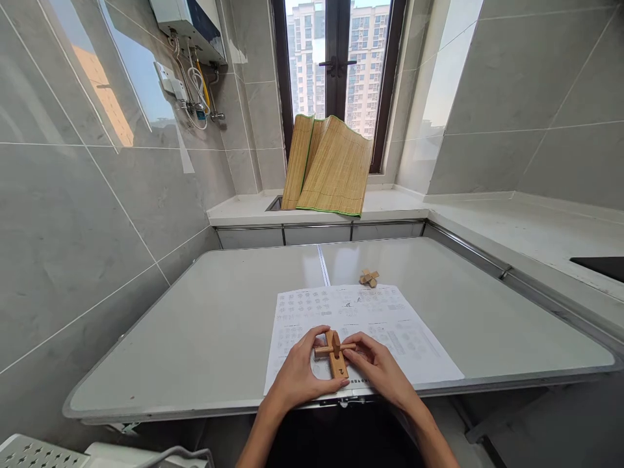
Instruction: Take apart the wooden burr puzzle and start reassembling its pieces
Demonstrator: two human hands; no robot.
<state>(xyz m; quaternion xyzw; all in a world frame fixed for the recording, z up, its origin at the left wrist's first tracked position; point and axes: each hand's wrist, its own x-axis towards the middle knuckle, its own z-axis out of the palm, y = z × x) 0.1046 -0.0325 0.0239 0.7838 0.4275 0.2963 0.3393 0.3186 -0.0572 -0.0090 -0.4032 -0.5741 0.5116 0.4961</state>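
A wooden puzzle [338, 365] is held between my hands above the printed paper sheet [414, 338]. It has a flat block marked "2", a thin rod through it crosswise and an upright piece near the middle. My left hand [298, 372] grips the block by its two ends, thumb at the near end and fingers at the far end. Fingertips of my right hand [377, 364] pinch the right end of the rod. Beyond the sheet's far edge sits a second wooden puzzle [369, 278] of crossed pieces.
The white folding table [205, 338] has a seam down its middle. Behind it, a folded bamboo mat [336, 169] leans against the window on a white counter [390, 205]. A white perforated object [43, 453] shows at lower left.
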